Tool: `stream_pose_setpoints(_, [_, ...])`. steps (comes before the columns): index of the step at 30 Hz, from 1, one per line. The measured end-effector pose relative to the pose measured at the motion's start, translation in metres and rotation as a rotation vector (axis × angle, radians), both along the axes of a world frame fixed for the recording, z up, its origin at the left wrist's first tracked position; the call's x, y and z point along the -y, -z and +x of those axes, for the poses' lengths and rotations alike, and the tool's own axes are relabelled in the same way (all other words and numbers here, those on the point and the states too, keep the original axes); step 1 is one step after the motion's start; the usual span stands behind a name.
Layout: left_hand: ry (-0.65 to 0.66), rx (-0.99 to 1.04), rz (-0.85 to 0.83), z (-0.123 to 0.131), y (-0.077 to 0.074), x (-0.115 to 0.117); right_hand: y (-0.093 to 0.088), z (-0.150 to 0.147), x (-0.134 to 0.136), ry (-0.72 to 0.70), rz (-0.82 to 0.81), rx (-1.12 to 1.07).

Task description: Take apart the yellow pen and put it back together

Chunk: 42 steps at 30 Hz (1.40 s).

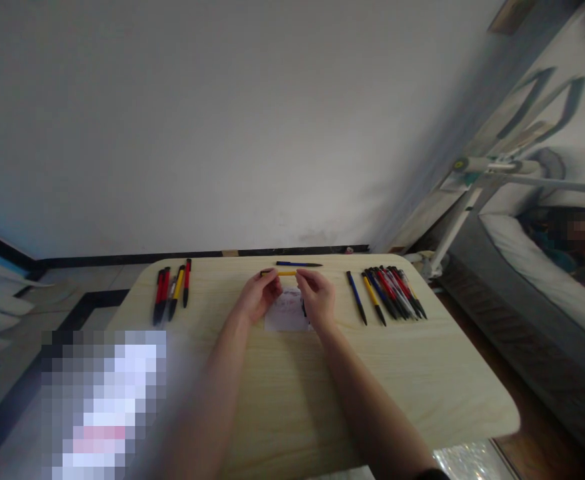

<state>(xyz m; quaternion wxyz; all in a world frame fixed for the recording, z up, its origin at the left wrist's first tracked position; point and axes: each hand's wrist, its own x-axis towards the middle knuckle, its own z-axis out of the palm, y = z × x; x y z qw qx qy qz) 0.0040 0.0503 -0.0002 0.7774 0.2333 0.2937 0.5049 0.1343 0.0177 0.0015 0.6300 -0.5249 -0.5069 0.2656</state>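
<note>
My left hand [261, 295] and my right hand [317, 293] meet over the far middle of a pale wooden table [292, 380]. Between their pinched fingertips they hold a yellow pen [283, 273] level, one hand at each end. Under the hands lies a small white sheet of paper [286, 313] with faint scribbles. A dark pen part [303, 308] shows below my right palm; I cannot tell whether the hand grips it.
A blue pen [298, 264] lies alone near the far edge. A few red, yellow and black pens [171, 291] lie at the left. Several pens [387, 292] lie in a row at the right. A bed with a person [562, 253] stands far right.
</note>
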Motion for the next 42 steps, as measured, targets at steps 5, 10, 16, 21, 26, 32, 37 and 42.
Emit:
stream_pose_setpoints(5, [-0.005, 0.073, -0.045, -0.002, 0.003, -0.002, -0.006, -0.003, 0.004, -0.013, 0.041, 0.104])
stream_pose_setpoints(10, [-0.028, 0.148, -0.069, -0.003, 0.005, -0.003, -0.012, -0.004, 0.007, -0.04, 0.044, 0.19])
stream_pose_setpoints(16, [-0.065, 0.325, -0.15, -0.01, 0.002, -0.006, -0.018, 0.02, -0.002, 0.067, -0.033, 0.138])
stream_pose_setpoints(21, [-0.07, 0.469, -0.154, -0.015, -0.001, -0.007, -0.017, 0.048, -0.003, -0.111, -0.196, 0.406])
stream_pose_setpoints(26, [-0.071, 0.47, -0.148, -0.015, 0.002, -0.007, -0.006, 0.06, 0.005, -0.174, -0.189, 0.628])
stream_pose_setpoints(32, [-0.074, 0.434, -0.15, -0.012, 0.002, -0.007, -0.005, 0.063, 0.017, -0.306, -0.194, 0.717])
stream_pose_setpoints(37, [-0.084, 0.374, -0.156, -0.01, -0.001, -0.007, -0.007, 0.069, 0.02, -0.362, -0.209, 0.714])
stream_pose_setpoints(42, [-0.092, 0.355, -0.155, -0.009, -0.003, -0.005, -0.005, 0.071, 0.019, -0.376, -0.225, 0.718])
